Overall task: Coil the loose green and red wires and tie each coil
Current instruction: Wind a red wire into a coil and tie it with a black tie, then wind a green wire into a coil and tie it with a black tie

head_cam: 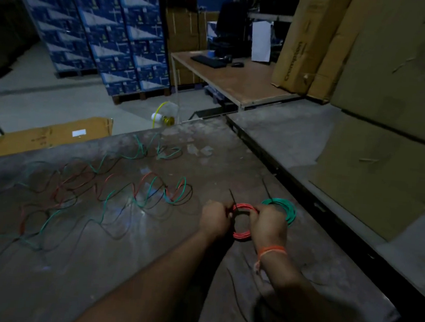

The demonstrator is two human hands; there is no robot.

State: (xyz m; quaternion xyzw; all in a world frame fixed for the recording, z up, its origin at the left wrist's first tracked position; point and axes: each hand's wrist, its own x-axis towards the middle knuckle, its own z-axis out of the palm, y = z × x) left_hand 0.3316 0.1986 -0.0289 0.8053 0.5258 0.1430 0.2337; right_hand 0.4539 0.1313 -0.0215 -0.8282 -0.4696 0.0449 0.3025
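Observation:
A small red wire coil is held upright over the worn table between both hands. My left hand grips its left side, where a black tie sticks up. My right hand grips the coil's right side. A green wire coil lies flat on the table just behind my right hand, with a black tie standing out of it. Loose green, red and dark wires sprawl in loops across the left half of the table.
A brown cardboard box sits past the table's far left edge. A desk with a keyboard stands behind. Large cardboard sheets lean at the right. Stacked blue boxes fill the back left.

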